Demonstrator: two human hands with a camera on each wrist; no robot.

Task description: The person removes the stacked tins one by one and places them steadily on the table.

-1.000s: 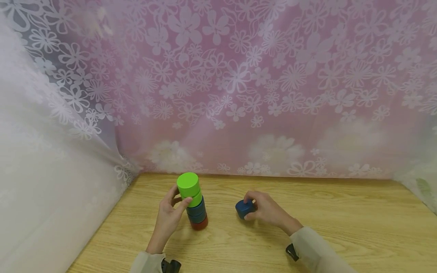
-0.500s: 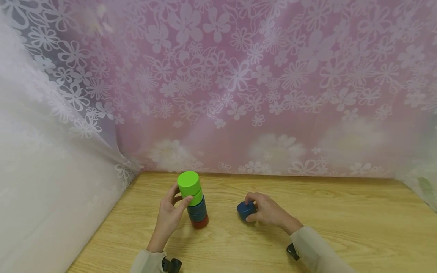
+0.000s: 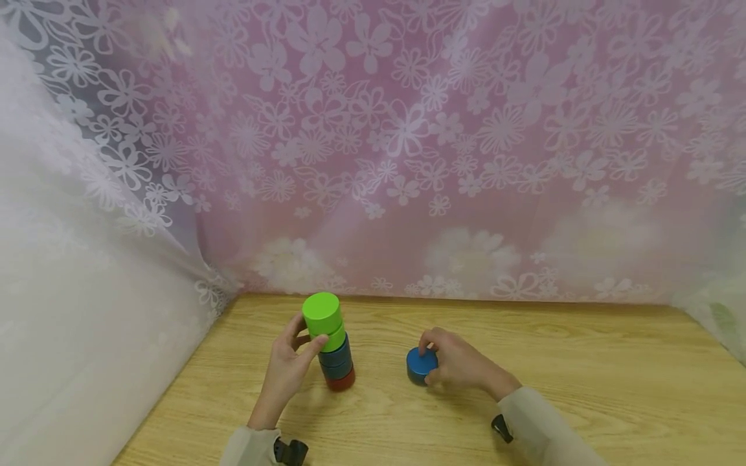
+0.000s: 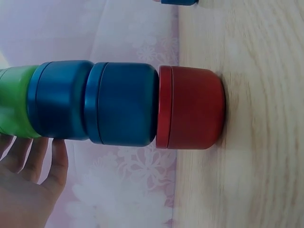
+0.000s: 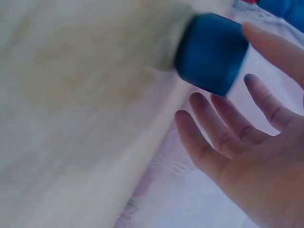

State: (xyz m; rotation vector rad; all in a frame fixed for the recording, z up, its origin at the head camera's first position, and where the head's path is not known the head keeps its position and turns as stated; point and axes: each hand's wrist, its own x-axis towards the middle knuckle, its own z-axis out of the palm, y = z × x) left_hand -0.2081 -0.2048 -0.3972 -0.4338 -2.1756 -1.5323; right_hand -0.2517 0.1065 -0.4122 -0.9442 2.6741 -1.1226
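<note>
A stack of small lidded metal tins stands upright on the table at centre left: a red tin (image 4: 194,108) at the bottom, two blue tins (image 4: 126,103) above, green tins (image 3: 323,317) at the top. My left hand (image 3: 289,362) grips the green part, thumb on the near side and fingers behind. To the right, a separate blue tin (image 3: 421,366) stands with its lid facing up. My right hand (image 3: 460,364) holds it loosely by the rim between thumb and fingers. In the right wrist view the thumb touches its edge; the other fingers spread close by.
The wooden table (image 3: 583,382) ends at a pink flowered curtain (image 3: 373,194) behind. Pale fabric (image 3: 105,336) hangs along the left side. Black wrist camera mounts (image 3: 291,452) sit at both sleeves.
The blue tin in my right hand has turned from tilted to upright, its lid now facing up, and has shifted slightly right and nearer. My left hand and the stack have barely moved.
</note>
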